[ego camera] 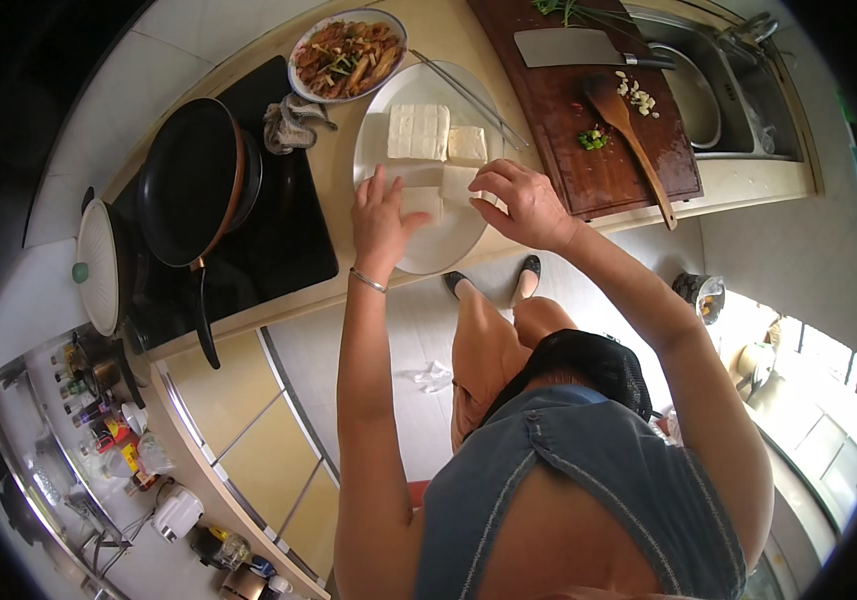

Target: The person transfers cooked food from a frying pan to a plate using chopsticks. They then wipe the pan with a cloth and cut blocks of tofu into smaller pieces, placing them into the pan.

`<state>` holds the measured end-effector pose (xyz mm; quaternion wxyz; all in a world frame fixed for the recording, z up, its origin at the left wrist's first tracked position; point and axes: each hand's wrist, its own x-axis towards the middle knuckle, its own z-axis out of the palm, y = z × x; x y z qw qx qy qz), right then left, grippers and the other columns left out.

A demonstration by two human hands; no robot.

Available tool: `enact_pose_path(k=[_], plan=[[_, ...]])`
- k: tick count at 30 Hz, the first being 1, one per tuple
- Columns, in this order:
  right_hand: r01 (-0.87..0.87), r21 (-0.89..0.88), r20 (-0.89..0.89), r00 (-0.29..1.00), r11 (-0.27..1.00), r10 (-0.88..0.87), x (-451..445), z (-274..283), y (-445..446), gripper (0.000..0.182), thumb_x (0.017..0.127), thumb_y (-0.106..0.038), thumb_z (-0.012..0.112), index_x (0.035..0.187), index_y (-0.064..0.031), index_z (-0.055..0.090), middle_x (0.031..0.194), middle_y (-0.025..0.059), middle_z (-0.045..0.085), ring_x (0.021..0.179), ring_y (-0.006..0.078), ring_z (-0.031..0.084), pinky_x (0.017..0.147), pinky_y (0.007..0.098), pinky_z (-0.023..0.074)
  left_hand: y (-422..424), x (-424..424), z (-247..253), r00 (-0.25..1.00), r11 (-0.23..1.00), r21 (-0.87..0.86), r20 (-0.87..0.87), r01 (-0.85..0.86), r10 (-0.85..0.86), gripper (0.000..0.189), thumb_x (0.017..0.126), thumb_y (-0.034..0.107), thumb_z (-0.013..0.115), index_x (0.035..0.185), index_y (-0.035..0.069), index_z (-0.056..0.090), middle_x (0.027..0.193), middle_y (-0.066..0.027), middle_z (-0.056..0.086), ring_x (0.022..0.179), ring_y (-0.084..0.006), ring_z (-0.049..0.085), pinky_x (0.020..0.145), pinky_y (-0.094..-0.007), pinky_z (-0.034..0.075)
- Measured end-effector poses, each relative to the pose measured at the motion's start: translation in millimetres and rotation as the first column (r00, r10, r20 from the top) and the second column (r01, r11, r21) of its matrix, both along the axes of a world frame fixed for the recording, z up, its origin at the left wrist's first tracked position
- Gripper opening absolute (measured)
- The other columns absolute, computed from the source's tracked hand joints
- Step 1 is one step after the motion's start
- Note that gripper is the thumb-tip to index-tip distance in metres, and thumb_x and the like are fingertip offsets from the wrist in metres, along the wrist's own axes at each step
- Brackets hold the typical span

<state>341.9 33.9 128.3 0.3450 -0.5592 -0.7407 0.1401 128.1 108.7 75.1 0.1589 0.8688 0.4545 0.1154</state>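
A white oval plate (466, 244) lies before me with pieces of white tofu on it. At its far side are a large scored tofu block (418, 132) and a smaller tofu block (467, 145). Nearer to me lie two flat tofu slices, a left slice (421, 202) and a right slice (458, 184). My left hand (383, 221) is over the plate's left edge, fingers spread, the thumb at the left slice. Curled at the edge of the right slice, my right hand (518, 201) has thumb and fingertips close together; whether they grip it is unclear. Metal chopsticks (473, 97) rest across the plate's rim.
Left, a black frying pan (188, 180) sits on the black cooktop (301, 232), beside a cloth (297, 124). Behind is a dish of cooked food (348, 60). Right, a cutting board (548, 142) holds a cleaver (571, 49), wooden spatula (627, 135) and chopped garlic (638, 96), near the sink (736, 112).
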Motion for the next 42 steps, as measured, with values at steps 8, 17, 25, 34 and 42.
enact_pose_path(k=[8,17,25,34,42], plan=[[-0.167,-0.059,0.179,0.968,0.984,0.175,-23.9,-2.5,15.6,0.057,0.064,-0.021,0.071,0.113,-0.0056,0.047,0.103,0.0116,0.056,0.102,0.0283,0.051,0.088,0.04,0.0403,-29.3,-8.3,-4.3,0.955,0.999,0.047,0.296,-0.005,-0.009,0.057,0.061,0.021,0.074,0.111,0.003,0.052,0.107,-0.0147,0.055,0.099,-0.0314,0.049,0.087,-0.0409,0.036],[-0.28,-0.355,0.425,0.802,0.892,0.42,-58.5,-15.1,46.2,0.061,0.061,-0.03,0.072,0.112,-0.0061,0.049,0.091,0.0048,0.062,0.11,0.0213,0.045,0.105,0.0437,0.0155,-40.0,-6.2,-7.3,0.925,0.997,-0.033,0.372,-0.071,0.079,0.076,0.056,0.012,0.076,0.12,0.0,0.037,0.1,-0.0134,0.056,0.094,-0.0287,0.053,0.082,-0.0394,0.038],[-0.256,-0.391,0.408,0.813,0.884,0.416,-68.4,-24.2,45.9,0.04,0.061,-0.029,0.072,0.093,-0.0114,0.055,0.074,0.0017,0.06,0.087,0.0191,0.055,0.096,0.0398,0.0248,-37.8,-11.2,-8.1,0.938,0.998,-0.051,0.341,-0.046,0.061,0.072,0.058,0.009,0.074,0.12,0.001,0.038,0.1,-0.0127,0.056,0.092,-0.0277,0.053,0.083,-0.0392,0.037],[-0.229,-0.577,0.14,0.918,0.784,0.371,-70.8,29.5,55.7,0.045,0.06,-0.031,0.074,0.094,-0.0063,0.056,0.074,0.0083,0.06,0.076,0.0233,0.059,0.086,0.0381,0.0376,-20.6,-31.6,27.4,0.76,0.934,-0.353,0.622,0.059,0.188,0.075,0.057,0.012,0.077,0.12,0.002,0.038,0.09,-0.01,0.059,0.085,-0.0222,0.057,0.075,-0.0343,0.043],[-0.4,-0.619,-0.456,0.884,0.676,0.105,-62.7,77.0,64.0,0.054,0.059,-0.035,0.074,0.097,-0.0011,0.056,0.082,0.0107,0.056,0.077,0.018,0.054,0.07,0.0297,0.0431,-15.1,-8.8,53.5,-0.127,0.527,-0.508,0.627,0.681,0.768,0.091,0.075,0.075,0.025,0.131,0.004,0.034,0.138,-0.0181,0.027,0.129,-0.027,0.022,0.106,-0.0406,0.014]])
